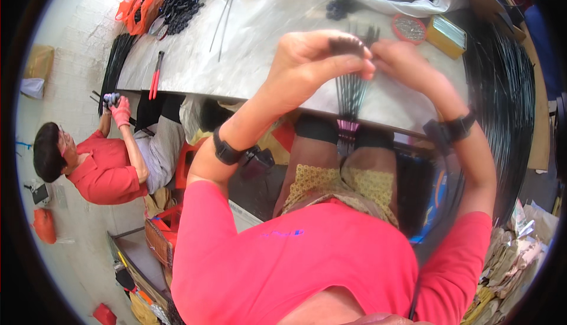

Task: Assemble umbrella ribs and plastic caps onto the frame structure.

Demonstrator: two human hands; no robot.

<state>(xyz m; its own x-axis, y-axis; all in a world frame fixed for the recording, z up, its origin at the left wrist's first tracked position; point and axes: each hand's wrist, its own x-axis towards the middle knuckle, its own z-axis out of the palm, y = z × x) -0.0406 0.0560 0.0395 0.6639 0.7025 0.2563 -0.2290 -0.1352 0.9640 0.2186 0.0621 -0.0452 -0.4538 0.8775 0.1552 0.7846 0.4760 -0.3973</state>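
Over the table's near edge, my left hand (310,62) is closed, with a row of small dark pieces (347,45) between its thumb and curled fingers. My right hand (407,68) is just to its right, slightly blurred, its fingers drawn together close to the left fingertips. What it pinches, if anything, does not show. Beneath and between both hands lies a fanned bundle of thin dark rods (351,97). The bundle's pink-banded end (348,127) reaches past the table edge, between my knees.
Beyond my right hand are a red round dish of small metal parts (409,28) and a yellow box (446,35). Long dark rods (502,100) line the right side. Red-handled pliers (156,77) lie on the left of the metal table (195,65). A co-worker (112,162) sits at left.
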